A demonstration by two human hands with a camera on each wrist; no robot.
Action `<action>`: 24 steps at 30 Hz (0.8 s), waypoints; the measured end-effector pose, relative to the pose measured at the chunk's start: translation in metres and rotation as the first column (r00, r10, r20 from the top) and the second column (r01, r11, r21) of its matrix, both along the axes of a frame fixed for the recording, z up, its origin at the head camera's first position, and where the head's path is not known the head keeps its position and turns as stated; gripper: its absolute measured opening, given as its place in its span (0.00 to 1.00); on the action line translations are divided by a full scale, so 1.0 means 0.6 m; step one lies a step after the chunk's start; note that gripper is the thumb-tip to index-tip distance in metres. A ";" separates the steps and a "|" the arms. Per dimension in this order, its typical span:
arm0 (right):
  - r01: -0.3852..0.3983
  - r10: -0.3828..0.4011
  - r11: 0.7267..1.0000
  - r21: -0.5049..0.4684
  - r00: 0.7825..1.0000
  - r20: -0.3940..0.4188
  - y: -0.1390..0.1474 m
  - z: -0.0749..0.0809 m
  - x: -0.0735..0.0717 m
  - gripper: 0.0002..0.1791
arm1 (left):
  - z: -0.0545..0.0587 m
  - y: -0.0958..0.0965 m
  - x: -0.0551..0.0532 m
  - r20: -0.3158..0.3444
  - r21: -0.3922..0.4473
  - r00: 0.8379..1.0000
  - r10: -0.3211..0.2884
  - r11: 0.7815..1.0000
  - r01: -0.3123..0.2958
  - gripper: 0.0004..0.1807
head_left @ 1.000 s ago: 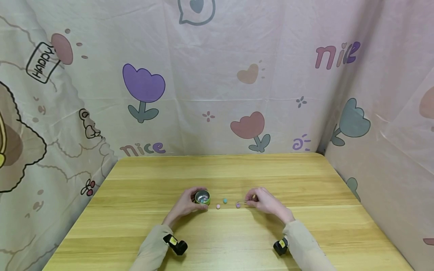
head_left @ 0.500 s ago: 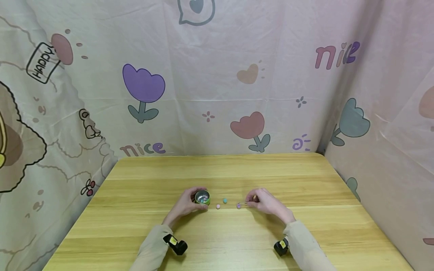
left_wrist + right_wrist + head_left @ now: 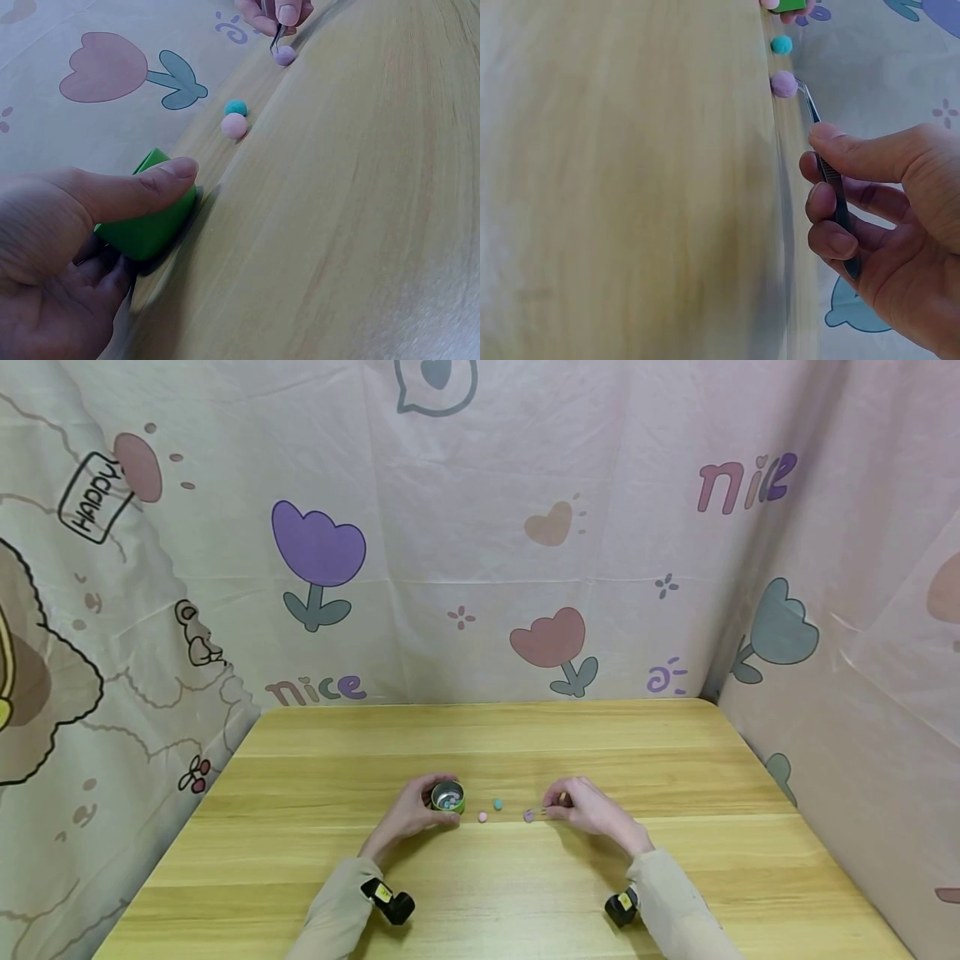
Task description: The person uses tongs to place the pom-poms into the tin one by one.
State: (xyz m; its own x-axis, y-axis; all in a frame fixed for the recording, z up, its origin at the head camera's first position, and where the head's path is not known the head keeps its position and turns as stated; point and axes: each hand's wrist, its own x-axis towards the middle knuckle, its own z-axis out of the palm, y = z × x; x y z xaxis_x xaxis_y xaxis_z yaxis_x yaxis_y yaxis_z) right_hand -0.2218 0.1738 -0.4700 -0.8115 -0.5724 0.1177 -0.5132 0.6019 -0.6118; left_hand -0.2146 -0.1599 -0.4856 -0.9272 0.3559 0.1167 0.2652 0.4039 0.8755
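Observation:
My left hand (image 3: 408, 812) grips a small green tin (image 3: 154, 229) on the wooden table, thumb on one side and fingers round the other. Several small coloured balls lie inside the tin, as the head view shows. In my right hand (image 3: 592, 807) is a pair of metal tweezers (image 3: 831, 174), pinched between thumb and fingers. Their tips are right at a fuzzy purple pom-pom (image 3: 784, 84) on the table. Between the tin and the purple one lie a turquoise pom-pom (image 3: 781, 45) and a pale pink pom-pom (image 3: 234, 126).
The wooden table (image 3: 480, 893) ends at a printed cloth backdrop (image 3: 450, 527), which hangs behind it and along both sides. A black camera (image 3: 388, 902) is strapped to the left wrist, and another black camera (image 3: 621, 907) to the right.
The purple pom-pom and the tweezers have shifted very slightly to the right since the first frame. My left hand and the tin have stayed in place.

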 end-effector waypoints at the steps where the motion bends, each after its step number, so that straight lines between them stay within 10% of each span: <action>1: 0.000 0.000 1.000 -0.001 1.000 0.001 0.000 0.000 0.000 0.03 | 0.000 0.000 0.000 -0.001 0.000 1.000 0.000 1.000 0.000 0.36; 24: 0.038 -0.038 0.999 0.003 0.998 -0.048 -0.027 0.014 -0.004 0.04 | 0.001 0.001 0.001 -0.001 -0.002 1.000 0.002 1.000 -0.002 0.37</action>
